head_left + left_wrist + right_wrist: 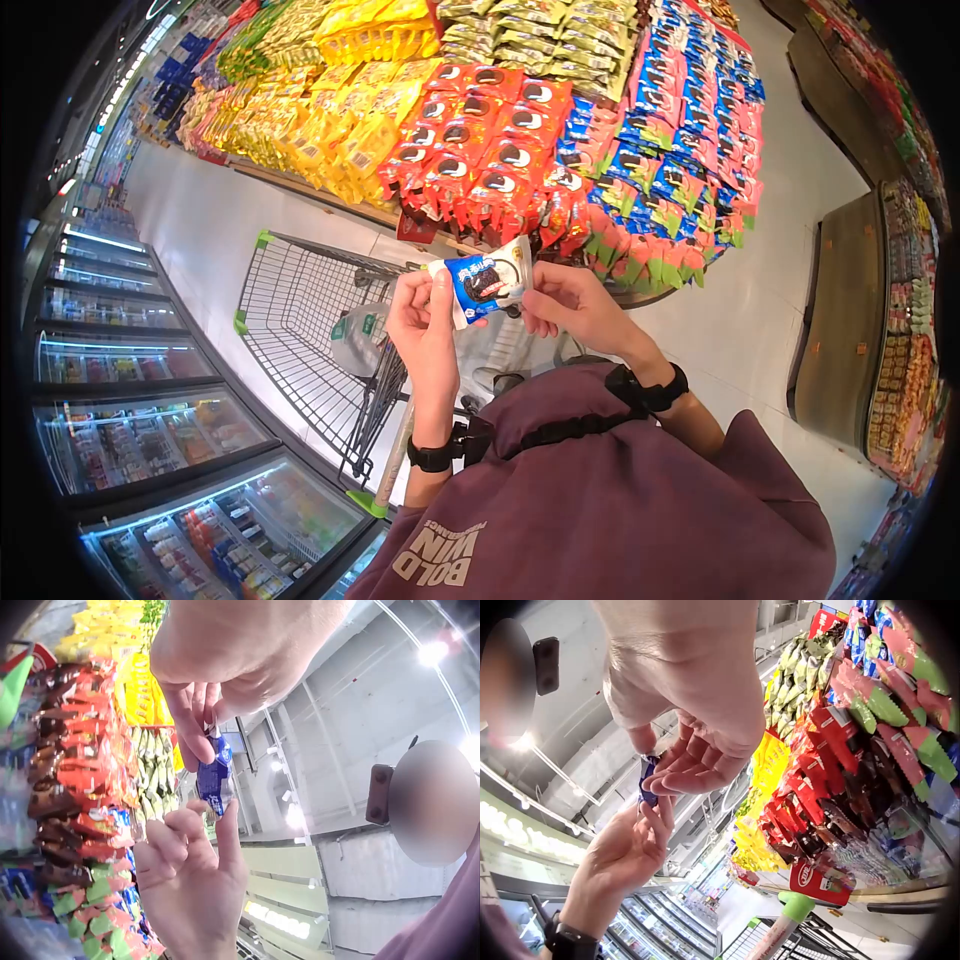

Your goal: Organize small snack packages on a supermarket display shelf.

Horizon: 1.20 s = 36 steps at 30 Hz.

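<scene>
In the head view a small blue and white snack packet (pixel 484 284), printed with a dark sandwich cookie, is held up between both hands in front of the body. My left hand (pixel 424 318) pinches its left end, thumb on the printed front. At the opposite end, my right hand (pixel 572 302) grips the edge between thumb and fingers. The left wrist view shows the packet (pixel 215 776) nearly edge-on, with the left hand (pixel 232 656) above and the right hand (pixel 191 885) below. Most of the packet (pixel 649 780) is hidden by fingers in the right wrist view.
A large display of bagged snacks stands ahead, with yellow bags (pixel 350 125), red bags (pixel 480 140) and blue bags (pixel 655 150). A wire shopping cart (pixel 310 330) holding a clear bag is at the left. Glass-topped freezers (pixel 150 440) line the far left; shelving (pixel 840 320) stands right.
</scene>
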### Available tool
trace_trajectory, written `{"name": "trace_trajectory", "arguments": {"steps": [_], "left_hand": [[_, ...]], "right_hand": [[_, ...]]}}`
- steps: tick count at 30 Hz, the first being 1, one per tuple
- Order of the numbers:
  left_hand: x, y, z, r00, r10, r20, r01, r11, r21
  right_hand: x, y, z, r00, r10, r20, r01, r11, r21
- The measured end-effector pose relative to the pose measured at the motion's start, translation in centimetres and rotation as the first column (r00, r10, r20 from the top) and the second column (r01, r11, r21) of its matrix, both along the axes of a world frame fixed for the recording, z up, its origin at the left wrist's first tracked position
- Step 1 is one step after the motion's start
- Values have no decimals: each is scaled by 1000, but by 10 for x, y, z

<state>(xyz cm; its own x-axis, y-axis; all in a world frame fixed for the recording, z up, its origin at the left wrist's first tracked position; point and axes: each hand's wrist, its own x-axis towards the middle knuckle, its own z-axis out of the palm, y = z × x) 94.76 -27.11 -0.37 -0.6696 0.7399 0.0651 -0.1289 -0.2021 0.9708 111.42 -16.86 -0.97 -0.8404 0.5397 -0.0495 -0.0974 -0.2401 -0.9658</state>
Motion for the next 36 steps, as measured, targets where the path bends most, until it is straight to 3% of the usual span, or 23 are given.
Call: {"name": "trace_trajectory", "arguments": {"steps": [5, 9, 13, 19, 23, 26, 28, 31, 32, 35, 36], "left_hand": [[44, 19, -9, 993, -87, 75, 90, 995, -43], [71, 23, -21, 959, -264, 105, 283, 921, -268], [97, 24, -36, 960, -248, 130, 270, 942, -197], [112, 35, -16, 983, -182, 1, 180, 973, -144], [115, 45, -15, 965, -250, -80, 242, 965, -107], [119, 47, -15, 947, -318, -32, 316, 947, -67], [118, 46, -24, 920, -391, -27, 390, 920, -35], [122, 50, -21, 914, -386, -128, 368, 919, -145], [118, 50, -23, 918, -390, -75, 373, 911, -173], [123, 51, -26, 951, -203, -233, 179, 976, -122], [123, 52, -20, 963, -191, -188, 184, 981, -55]], "right_hand": [[36, 18, -12, 992, -68, -104, 60, 995, -77], [60, 32, -18, 990, -70, -119, 58, 993, -107], [79, 41, -22, 995, -58, -84, 49, 993, -104], [97, 53, -30, 989, -122, -78, 118, 991, -59], [109, 59, -28, 984, -156, -81, 155, 988, -12], [118, 61, -22, 978, -181, -106, 174, 982, -67], [120, 57, -24, 982, -172, -83, 172, 985, -16], [119, 57, -29, 982, -172, -82, 175, 984, 24], [119, 57, -30, 981, -173, -86, 176, 984, 31], [115, 55, -22, 957, -278, -85, 287, 950, 121], [115, 60, -16, 977, -210, -33, 212, 962, 173]]}}
